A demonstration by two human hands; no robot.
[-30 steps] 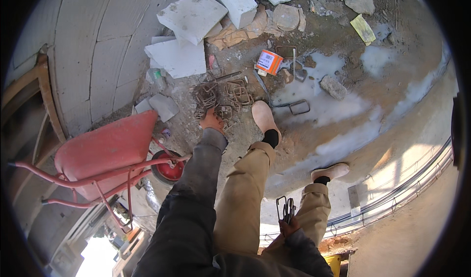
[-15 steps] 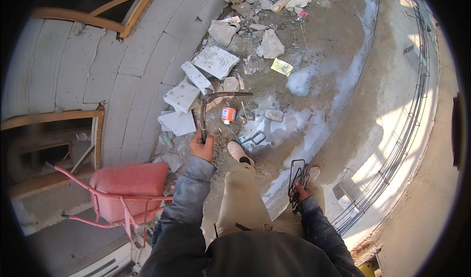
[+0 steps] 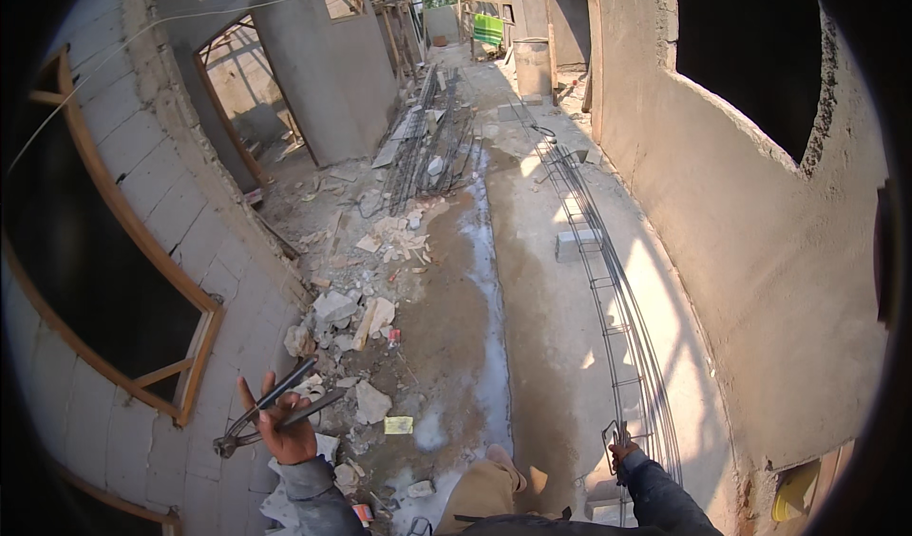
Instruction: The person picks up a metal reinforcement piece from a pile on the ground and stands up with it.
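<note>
My left hand (image 3: 288, 433) holds a pair of steel pincers (image 3: 261, 416), some of its fingers spread and raised. The pincers' jaws point down left, and their two handles run up right, slightly apart. Off to the right, my right hand (image 3: 623, 451) is closed around several bent wire stirrups (image 3: 613, 433). These stirrups are beside or over the near end of a long rebar cage (image 3: 622, 346) lying along the right wall; whether they touch it I cannot tell.
Broken blocks and rubble (image 3: 366, 318) line the left wall. A wet white streak (image 3: 489, 318) runs down the walkway. Ahead lie a pile of steel bars (image 3: 432, 147) and a grey block (image 3: 578, 244). A drum (image 3: 533, 69) stands farther off.
The view has swung up from the ground at my feet to the walkway ahead. The pincers have turned in my left hand, their handles closer together. My right hand still holds the stirrups.
</note>
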